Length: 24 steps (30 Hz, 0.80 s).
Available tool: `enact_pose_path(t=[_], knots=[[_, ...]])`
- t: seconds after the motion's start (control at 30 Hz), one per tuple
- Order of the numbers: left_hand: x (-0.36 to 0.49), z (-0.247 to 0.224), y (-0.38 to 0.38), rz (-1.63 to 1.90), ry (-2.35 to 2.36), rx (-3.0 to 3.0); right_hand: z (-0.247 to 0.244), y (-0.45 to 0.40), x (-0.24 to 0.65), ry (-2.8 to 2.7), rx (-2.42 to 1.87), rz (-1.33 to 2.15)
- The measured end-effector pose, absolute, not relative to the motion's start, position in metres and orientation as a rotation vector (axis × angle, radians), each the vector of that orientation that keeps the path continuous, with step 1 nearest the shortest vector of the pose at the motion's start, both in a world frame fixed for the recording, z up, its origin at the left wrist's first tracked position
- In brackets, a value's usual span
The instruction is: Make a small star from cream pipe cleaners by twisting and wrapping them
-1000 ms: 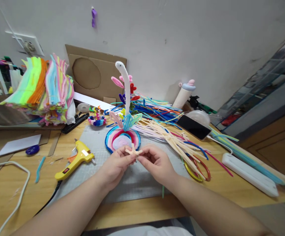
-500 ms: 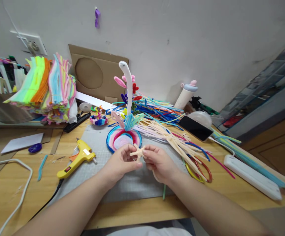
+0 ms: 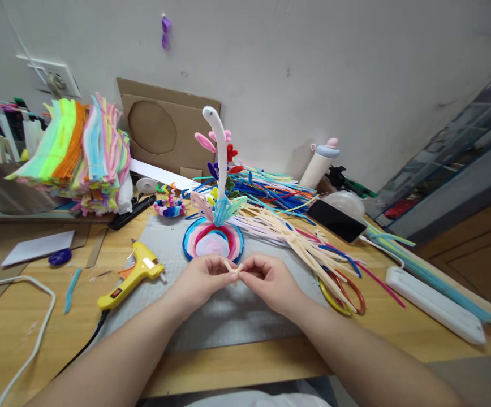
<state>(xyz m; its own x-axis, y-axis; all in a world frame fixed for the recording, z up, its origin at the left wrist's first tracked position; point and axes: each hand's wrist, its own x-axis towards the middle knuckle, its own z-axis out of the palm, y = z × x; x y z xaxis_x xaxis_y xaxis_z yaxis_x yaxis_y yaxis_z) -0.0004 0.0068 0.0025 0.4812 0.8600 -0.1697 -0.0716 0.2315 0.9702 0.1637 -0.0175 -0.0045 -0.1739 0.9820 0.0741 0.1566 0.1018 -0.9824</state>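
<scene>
A small cream pipe cleaner piece (image 3: 231, 268) is pinched between my two hands, with short ends poking out and most of it hidden by fingers. My left hand (image 3: 207, 276) grips it from the left, thumb and fingertips closed. From the right, my right hand (image 3: 266, 278) pinches it too, the fingertips of both hands nearly touching. Just beyond them stands a pipe cleaner craft: a round base (image 3: 189, 240) in blue, pink and white rings, with a tall white stem (image 3: 220, 150) and colourful petals around it.
A yellow glue gun (image 3: 130, 277) lies left on the grey mat (image 3: 224, 328). Loose cream pipe cleaners (image 3: 296, 234) spread at right, near a phone (image 3: 336, 220) and a white power strip (image 3: 434, 305). Bundled pipe cleaners (image 3: 69, 138) and cut cardboard (image 3: 194, 118) stand behind.
My hands have drawn closer together around the cream piece. Its star-like shape showed openly before; now fingers cover most of it.
</scene>
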Motion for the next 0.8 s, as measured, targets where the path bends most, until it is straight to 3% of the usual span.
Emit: enact_pose_path(t=[0.23,0.47,0.8], knots=[[-0.002,0.001,0.005,0.702,0.950,1.204,0.005,-0.015,0.171,-1.396,-1.143,1.468],[0.001,0.007,0.002,0.709,0.701,0.938,0.011,-0.018,0.176,-1.190,-1.009,1.801],[0.005,-0.002,0.003,0.903,0.633,0.839,-0.009,-0.028,0.154,-1.003,-0.905,1.554]])
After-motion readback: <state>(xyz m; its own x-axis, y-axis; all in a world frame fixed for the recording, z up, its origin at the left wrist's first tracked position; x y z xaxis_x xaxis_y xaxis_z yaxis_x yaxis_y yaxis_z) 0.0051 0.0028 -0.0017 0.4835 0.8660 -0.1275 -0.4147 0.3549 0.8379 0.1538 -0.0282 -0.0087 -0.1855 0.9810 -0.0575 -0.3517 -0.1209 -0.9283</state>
